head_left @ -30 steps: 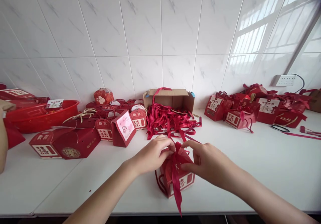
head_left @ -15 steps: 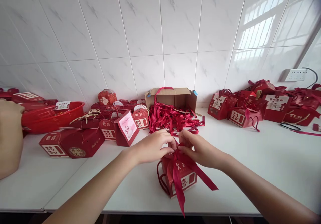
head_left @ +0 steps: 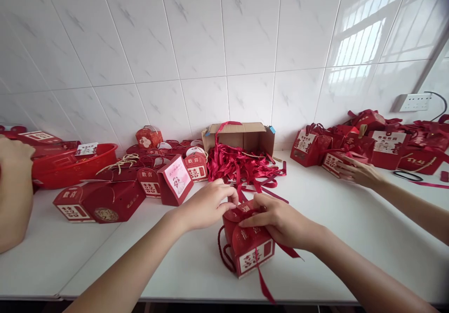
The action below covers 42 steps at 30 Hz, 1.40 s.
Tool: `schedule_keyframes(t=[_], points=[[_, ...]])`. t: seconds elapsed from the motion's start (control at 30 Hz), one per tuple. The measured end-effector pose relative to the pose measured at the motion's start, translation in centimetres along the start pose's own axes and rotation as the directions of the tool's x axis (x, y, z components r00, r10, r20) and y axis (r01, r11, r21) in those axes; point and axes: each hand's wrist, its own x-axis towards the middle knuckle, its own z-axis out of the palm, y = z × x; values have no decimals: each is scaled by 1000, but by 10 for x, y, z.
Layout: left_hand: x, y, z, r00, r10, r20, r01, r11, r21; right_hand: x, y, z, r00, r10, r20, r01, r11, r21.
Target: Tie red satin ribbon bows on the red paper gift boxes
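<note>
A small red gift box [head_left: 254,252] with white and gold characters stands near the table's front edge, a dark red cord handle [head_left: 226,252] on its left side. My left hand [head_left: 215,205] is at the box's top left, thumb and fingers pinched together on dark red ribbon. Over the top right lies my right hand [head_left: 280,219], its fingers bent across the box lid and the ribbon. One ribbon tail [head_left: 264,282] hangs down the front, and another sticks out to the right under my right hand. The knot area is partly hidden by my fingers.
Behind the box, a cardboard carton [head_left: 242,137] lies with a heap of red ribbons [head_left: 238,165]. Red boxes [head_left: 119,200] and a red basin [head_left: 75,165] are at left, more boxes [head_left: 387,149] at right. Other people's hands [head_left: 361,172] are at the far right and left edge.
My right hand has shifted down and left over the lid, and the front ribbon tails have swung right. Another person's hand has come in from the right, touching a red box.
</note>
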Motion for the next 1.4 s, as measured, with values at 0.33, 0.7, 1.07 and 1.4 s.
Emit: schedule_keyframes(t=[0.33, 0.7, 1.07, 1.4], points=[[-6, -5, 8, 987, 0, 158, 36, 973, -226, -1, 6, 5, 1000, 13, -13, -10, 983, 185], [-2, -6, 8, 974, 92, 207, -18, 942, -336, 0, 3, 7, 999, 16, -46, -4, 967, 254], [2, -11, 5, 963, 125, 238, -35, 936, -349, -2, 0, 14, 994, 75, -79, -49, 955, 292], [7, -15, 13, 969, 116, 217, -32, 933, -360, -1, -5, 13, 994, 72, -80, -45, 953, 301]])
